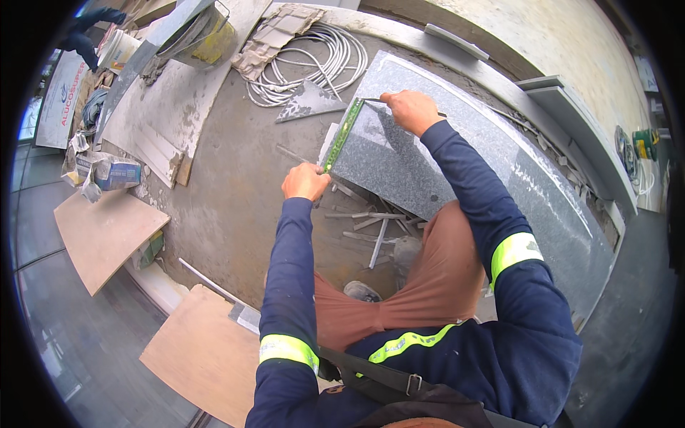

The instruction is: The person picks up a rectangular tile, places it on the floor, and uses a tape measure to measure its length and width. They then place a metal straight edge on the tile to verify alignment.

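A long grey speckled stone slab (499, 171) lies across the concrete floor in front of me. A green measuring tape (344, 134) is stretched along the slab's short near end. My left hand (305, 182) pinches the tape's lower end at the slab's corner. My right hand (410, 110) rests on the slab at the tape's far end, fingers closed on what looks like a thin marking tool against the stone. Both sleeves are dark blue with yellow reflective bands.
A coil of white cable (314, 60) and a triangular stone offcut (310, 101) lie beyond the slab. Thin stone strips (371, 225) litter the floor by my shoes. Plywood boards (103, 232) sit at left, a bucket (203, 32) at top, a cement bag (107, 172) nearby.
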Tool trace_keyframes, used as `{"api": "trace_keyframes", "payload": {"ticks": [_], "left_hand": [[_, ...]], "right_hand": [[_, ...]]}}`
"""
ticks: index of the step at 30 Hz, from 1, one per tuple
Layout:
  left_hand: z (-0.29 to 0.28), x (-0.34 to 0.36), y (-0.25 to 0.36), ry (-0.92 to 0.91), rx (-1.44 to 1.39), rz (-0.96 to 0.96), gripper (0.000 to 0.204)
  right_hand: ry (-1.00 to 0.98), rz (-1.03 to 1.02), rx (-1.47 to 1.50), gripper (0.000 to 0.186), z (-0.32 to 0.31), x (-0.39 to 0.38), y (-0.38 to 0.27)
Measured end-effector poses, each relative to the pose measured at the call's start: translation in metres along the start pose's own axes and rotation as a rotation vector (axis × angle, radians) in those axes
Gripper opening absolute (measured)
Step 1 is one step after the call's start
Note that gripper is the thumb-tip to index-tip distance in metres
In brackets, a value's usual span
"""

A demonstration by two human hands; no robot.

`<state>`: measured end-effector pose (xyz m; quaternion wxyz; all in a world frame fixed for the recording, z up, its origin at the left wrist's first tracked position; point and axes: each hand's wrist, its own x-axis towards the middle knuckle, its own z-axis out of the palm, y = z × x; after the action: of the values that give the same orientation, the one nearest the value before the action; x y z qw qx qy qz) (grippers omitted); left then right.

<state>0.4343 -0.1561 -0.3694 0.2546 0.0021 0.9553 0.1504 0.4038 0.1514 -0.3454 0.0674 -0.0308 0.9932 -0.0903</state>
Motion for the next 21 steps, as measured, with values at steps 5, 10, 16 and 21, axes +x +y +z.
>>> {"api": "trace_keyframes", "payload": {"ticks": [5, 10, 16, 21], "left_hand": [[0.002, 0.002, -0.001, 0.003, 0.016, -0.012, 0.043], [0.001, -0.002, 0.003, 0.011, 0.010, -0.007, 0.041], [0.006, 0.000, 0.001, 0.018, -0.004, -0.018, 0.041], [0.003, -0.003, 0.004, 0.020, 0.007, -0.038, 0.040]], "right_hand": [[0.015, 0.015, -0.007, 0.032, -0.002, -0.002, -0.003], [0.038, -0.026, 0.012, 0.030, -0.003, 0.000, -0.004], [0.023, -0.063, 0.002, 0.026, 0.001, 0.009, -0.005], [0.028, -0.148, -0.036, 0.024, -0.002, 0.012, -0.002]]}}
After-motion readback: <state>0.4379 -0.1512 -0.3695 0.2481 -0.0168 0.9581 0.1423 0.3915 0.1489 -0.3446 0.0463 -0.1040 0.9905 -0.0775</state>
